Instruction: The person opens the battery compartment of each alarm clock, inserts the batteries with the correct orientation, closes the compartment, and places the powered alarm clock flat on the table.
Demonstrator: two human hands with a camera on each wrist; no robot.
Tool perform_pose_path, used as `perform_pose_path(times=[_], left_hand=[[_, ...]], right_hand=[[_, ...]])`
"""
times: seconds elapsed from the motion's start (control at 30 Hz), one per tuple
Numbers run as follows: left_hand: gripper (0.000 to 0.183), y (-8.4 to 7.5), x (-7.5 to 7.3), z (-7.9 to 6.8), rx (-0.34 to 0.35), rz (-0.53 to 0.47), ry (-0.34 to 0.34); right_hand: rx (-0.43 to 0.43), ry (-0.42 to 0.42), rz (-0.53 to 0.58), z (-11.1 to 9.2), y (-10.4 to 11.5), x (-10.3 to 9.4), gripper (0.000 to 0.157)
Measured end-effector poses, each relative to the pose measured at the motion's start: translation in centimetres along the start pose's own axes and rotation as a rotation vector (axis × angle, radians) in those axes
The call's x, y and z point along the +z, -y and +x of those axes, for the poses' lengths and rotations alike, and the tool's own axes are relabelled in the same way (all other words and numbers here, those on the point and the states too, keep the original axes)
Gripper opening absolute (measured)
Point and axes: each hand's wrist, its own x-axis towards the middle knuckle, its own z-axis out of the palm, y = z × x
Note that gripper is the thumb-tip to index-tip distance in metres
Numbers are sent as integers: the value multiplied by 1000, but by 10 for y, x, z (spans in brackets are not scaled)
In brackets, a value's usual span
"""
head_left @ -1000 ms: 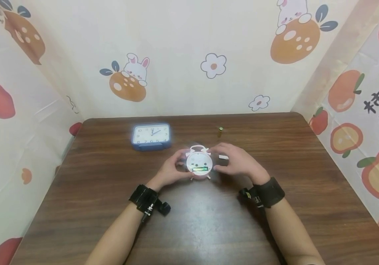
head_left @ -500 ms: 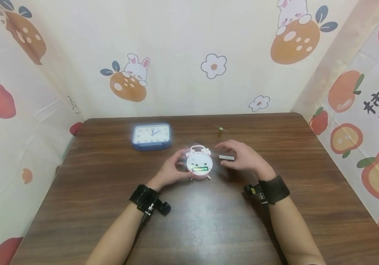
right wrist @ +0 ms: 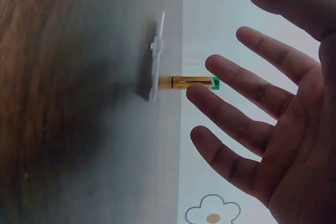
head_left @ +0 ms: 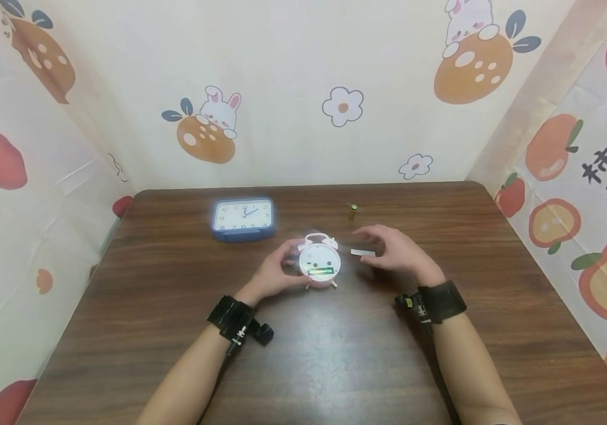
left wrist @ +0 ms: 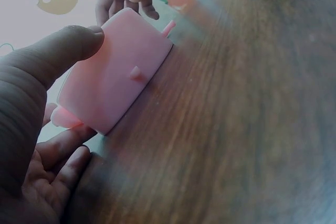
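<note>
A small pink twin-bell alarm clock [head_left: 319, 257] lies on its face, its white back turned up. One green-and-gold battery [head_left: 321, 271] sits in the back's exposed compartment. My left hand [head_left: 268, 274] holds the clock from the left, thumb at the near side and fingers at the bell side; the pink casing [left wrist: 118, 72] fills the middle of the left wrist view. To the right, a white battery cover [head_left: 363, 253] lies on the table. My right hand [head_left: 401, 255] hovers beside that cover with fingers extended and nothing in it; the right wrist view shows its spread fingers [right wrist: 241, 90].
A second battery [head_left: 353, 211] stands upright farther back on the wooden table [head_left: 303, 366]. A blue rectangular clock [head_left: 243, 216] stands at the back left. Patterned curtains [head_left: 282, 88] enclose the table's back and sides.
My right hand has drawn back to the right from the clock, leaving the white cover on the table more exposed. My left hand and the clock have stayed put.
</note>
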Motion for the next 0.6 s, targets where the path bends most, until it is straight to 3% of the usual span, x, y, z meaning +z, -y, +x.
perform_pose_path(times=[0.37, 0.6], left_hand=[[83, 0, 1, 0, 6, 0, -8], [84, 0, 1, 0, 0, 5, -5]], right_hand=[[57, 12, -90, 1, -7, 2, 59], [58, 6, -215, 3, -14, 8, 52]])
